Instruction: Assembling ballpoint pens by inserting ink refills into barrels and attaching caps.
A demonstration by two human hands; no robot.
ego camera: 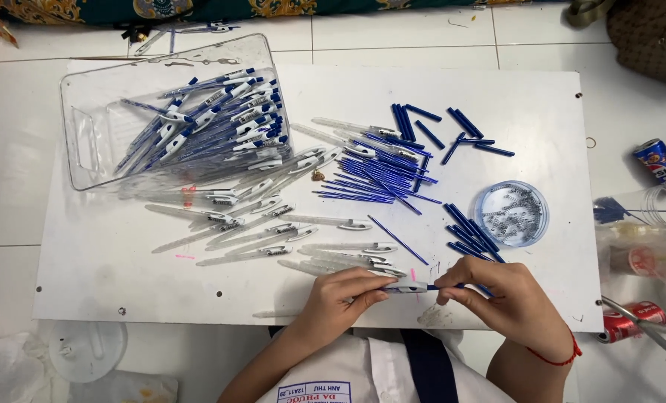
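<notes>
Left hand [340, 297]: closed around a clear pen barrel [402, 286], held level just above the near edge of the white board [557, 104]. Right hand [508, 292]: fingertips pinched on a blue refill [446, 286], its tip meeting the open end of the barrel. Red cord worn at the right wrist.

Just beyond the hands: loose row of clear barrels [273, 231] lying flat on the board, spread leftward. Beside the right hand: short stack of blue parts [471, 233], touching a round clear dish [510, 213] filled with small springs. Farther out, at board centre: heap of blue refills [378, 175], with short blue caps [464, 134] scattered behind. At far left: clear plastic bin [86, 142], holding assembled blue-and-white pens [221, 116]. Off the board, right side: red drink can [632, 319] lying on the tiled floor.
</notes>
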